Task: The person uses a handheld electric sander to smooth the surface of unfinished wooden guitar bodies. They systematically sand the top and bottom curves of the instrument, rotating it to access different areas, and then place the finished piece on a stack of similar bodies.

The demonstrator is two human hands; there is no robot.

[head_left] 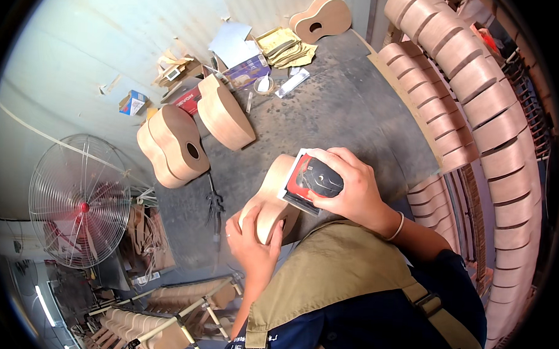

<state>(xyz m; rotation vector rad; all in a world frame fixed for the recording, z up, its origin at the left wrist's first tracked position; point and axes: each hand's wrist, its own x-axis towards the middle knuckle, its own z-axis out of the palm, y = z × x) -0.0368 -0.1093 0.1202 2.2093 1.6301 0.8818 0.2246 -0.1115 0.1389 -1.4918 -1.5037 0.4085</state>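
My right hand [356,189] grips a red and black power sander [318,178] from above. The sander's pad lies against the side of a small pale wooden ukulele body [267,195]. Wrapped around the lower end of that body, my left hand [252,241] holds it tilted on its edge near the front of the dark workbench [331,108]. Part of the body's sound hole shows beside my left fingers; the sander and my hands cover much of the rest.
Two more ukulele bodies [169,149] stand at the bench's left, another [325,19] at its far end. Sandpaper sheets [290,52], boxes [245,72] and a tape roll [264,85] sit at the back. A cable [214,203] crosses the left edge. Body stacks [508,158] line the right; a fan [81,204] stands left.
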